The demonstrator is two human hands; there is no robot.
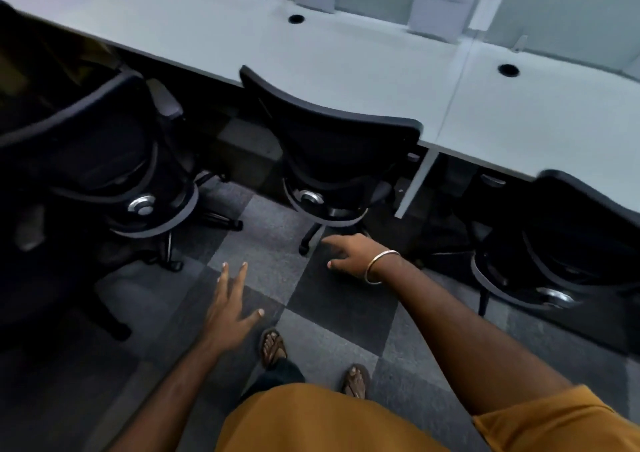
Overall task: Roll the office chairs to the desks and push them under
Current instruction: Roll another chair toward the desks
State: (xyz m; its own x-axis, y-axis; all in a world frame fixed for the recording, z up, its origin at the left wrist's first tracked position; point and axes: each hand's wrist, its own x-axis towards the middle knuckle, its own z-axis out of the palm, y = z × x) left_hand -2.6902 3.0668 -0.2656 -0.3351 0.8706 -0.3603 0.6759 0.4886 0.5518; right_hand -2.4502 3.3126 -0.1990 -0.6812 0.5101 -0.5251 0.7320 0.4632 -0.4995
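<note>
Grey and charcoal carpet tiles (311,299) chequer the floor in front of a long pale grey bench (311,67) with round black cable holes, backed by frosted partition panels. Three black mesh-backed office chairs on castor bases stand along it. The middle chair (329,147) sits with its curved backrest top touching or just at the bench edge, seat underneath. The left chair (104,161), with grey-padded armrests, stands out from the bench and turned at an angle. The right chair (571,244) is only partly in view, its backrest close to the bench edge.

Both hands are empty. The left hand (232,309) hangs over the carpet with fingers straight and spread wide; the right hand (353,254), a metal bangle on its wrist, reaches forward with loosely bent fingers just short of the middle chair's base, touching nothing.

These chairs look moderately heavy but should roll easily, though carpet will drag on the castors, and the seat may swivel if pushed off-centre. The stiff plastic rim along the backrest top looks the best hold, both hands spread apart; the mesh itself would give. The left chair probably needs squaring up before going under, its armrests watched against the bench edge.
</note>
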